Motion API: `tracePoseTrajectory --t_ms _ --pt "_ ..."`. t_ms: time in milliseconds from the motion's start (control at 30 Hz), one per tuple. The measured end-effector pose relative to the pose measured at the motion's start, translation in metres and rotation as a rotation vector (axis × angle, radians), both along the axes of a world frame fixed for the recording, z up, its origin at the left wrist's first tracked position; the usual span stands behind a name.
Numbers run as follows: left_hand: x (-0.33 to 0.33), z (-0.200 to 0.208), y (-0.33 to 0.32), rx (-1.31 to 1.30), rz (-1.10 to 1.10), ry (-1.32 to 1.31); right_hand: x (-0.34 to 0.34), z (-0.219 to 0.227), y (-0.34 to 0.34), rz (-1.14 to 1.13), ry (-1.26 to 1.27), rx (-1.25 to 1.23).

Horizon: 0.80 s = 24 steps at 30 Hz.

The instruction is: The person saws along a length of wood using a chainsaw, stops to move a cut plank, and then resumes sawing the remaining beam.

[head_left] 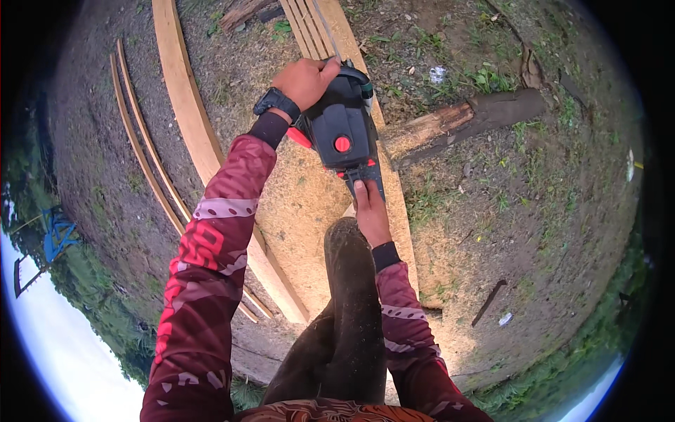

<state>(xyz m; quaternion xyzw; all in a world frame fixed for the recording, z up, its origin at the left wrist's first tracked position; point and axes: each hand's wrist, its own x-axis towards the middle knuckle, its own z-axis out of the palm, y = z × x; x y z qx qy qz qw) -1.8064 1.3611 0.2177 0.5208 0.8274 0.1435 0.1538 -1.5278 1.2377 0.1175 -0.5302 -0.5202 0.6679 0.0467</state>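
Chainsaw (342,123) was over long plank (401,228); looked heavy, rigid (probably awkward one-handed). Left hand (304,83): fingers clamped on front handle (356,72). Right hand (373,214): fingers clamped on rear handle (370,176). Both seemed proper grip spots.

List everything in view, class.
Chainsaw: one, black and red, centre
Plank: one, tan, beneath chainsaw
Slats: several, tan, top
Wide board: one, tan, left
Thin strips: two, tan, left
Logs: uncertain, brown, right
Stick: one, dark, right
Scraps: several, white, right
Unclear object: one, blue, left
Sawdust: uncountable, tan, centre
Plants: many, green, edges
Sky: one, pale, corners
Watch: one, black, left wrist
Sleeves: two, maroon, bottom
Trousers: one, dark, bottom
Hands: two, bare, on chainsaw
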Motion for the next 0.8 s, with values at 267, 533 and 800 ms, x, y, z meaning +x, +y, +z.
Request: tracePoseTrajectory --t_ms 267,533,800 --pt "-0.009 0.005 0.010 -0.005 -0.012 0.042 -0.014 -0.006 0.001 -0.064 0.062 0.040" --pt "-0.040 0.017 0.031 -0.008 0.001 0.020 -0.042 0.003 0.023 -0.066 0.052 0.046" --pt "-0.055 0.022 0.043 -0.050 -0.021 0.019 -0.056 0.011 0.034 -0.105 0.102 -0.028"
